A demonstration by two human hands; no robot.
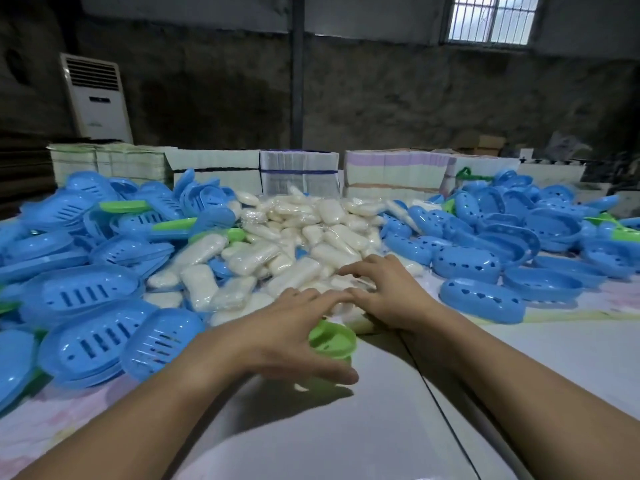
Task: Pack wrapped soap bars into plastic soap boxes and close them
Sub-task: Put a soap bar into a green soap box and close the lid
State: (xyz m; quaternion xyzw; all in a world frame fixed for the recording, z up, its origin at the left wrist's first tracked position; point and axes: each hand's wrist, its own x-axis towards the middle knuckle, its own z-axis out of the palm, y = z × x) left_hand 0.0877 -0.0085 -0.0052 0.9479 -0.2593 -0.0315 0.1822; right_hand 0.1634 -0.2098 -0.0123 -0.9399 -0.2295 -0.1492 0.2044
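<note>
Green box [333, 339] gripped by left hand [280, 336] at near table [381, 427] edge, right hand [384, 294] laid flat with fingers spread on soap pile [304, 237], blue boxes [86, 299] heaped either side.

Soap boxes [83, 296]: mostly bright blue, a few green. Green box [334, 339] under the left hand [277, 336]. Wrapped soap bars [311, 233]: creamy white in clear film. Surface [381, 427]: white, with a pale pink floral cover [52, 420] at the left. Air conditioner [97, 98]: white.
</note>
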